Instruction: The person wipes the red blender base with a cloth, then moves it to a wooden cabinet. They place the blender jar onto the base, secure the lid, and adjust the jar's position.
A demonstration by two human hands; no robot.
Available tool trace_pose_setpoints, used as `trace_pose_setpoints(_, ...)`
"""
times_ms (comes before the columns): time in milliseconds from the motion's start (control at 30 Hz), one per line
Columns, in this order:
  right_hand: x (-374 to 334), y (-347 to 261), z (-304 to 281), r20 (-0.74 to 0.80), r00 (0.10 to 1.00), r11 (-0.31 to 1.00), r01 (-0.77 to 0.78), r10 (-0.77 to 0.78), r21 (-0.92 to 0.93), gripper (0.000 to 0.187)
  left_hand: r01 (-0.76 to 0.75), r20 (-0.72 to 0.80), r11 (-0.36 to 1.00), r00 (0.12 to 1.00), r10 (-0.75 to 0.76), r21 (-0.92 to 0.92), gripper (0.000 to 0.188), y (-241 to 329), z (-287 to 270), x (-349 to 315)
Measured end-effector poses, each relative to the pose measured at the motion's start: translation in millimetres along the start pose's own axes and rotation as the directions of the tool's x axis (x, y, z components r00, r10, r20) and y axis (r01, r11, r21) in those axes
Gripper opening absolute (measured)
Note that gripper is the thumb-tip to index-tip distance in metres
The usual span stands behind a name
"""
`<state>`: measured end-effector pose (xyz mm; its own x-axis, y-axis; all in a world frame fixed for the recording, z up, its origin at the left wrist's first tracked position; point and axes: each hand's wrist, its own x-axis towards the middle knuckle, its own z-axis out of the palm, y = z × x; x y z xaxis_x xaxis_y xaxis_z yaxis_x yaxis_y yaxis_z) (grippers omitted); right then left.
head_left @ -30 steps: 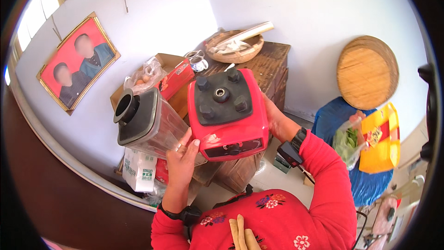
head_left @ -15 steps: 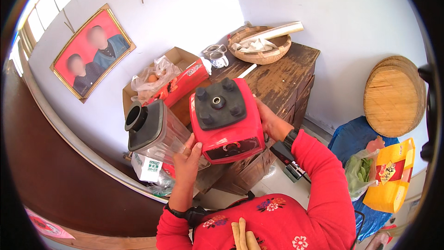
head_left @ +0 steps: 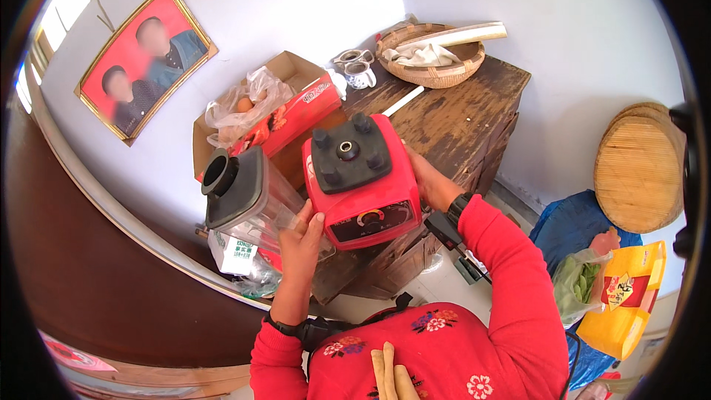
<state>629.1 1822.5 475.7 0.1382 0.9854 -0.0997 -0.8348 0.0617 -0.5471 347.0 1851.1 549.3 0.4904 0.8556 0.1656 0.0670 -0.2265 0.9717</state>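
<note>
A red blender base (head_left: 363, 178) with a black top, several stubby corner posts and a metal socket in the middle is between my hands. Its dark front panel with a dial faces me. My left hand (head_left: 301, 235) is closed against its left side, thumb on the lower corner. On the opposite side my right hand (head_left: 435, 184) grips it, the fingers partly hidden behind the housing. Just left of the base, a clear blender jug (head_left: 278, 200) with a black lid (head_left: 237, 189) stands close to my left fingers.
Behind lie an open red carton (head_left: 307, 101) with bagged eggs, a patterned cup (head_left: 361, 75) and a woven basket (head_left: 433, 74) on a worn wooden cabinet (head_left: 459, 115). A black block with a cable (head_left: 444, 230) hangs by my right wrist. Round woven boards (head_left: 638, 170) and a yellow bag (head_left: 626, 304) are at right.
The blender base has tipped slightly, so more of its front dial panel shows. Both hands keep hold of it. The whole view has shifted a little.
</note>
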Motion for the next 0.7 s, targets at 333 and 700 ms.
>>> trace_pose_setpoints(333,1.8,-0.6,12.9,-0.008,0.999,0.999,-0.031,0.031,0.016,0.047,0.048,-0.022,0.997,0.999,-0.047,0.055,0.049,1.1,4.7,9.7)
trace_pose_setpoints(700,51.8,1.4,-33.9,-0.013,0.995,0.986,-0.104,0.104,-0.131,0.041,0.006,-0.011,0.976,1.0,-0.004,0.218,0.049,-15.6,-1.1,5.1)
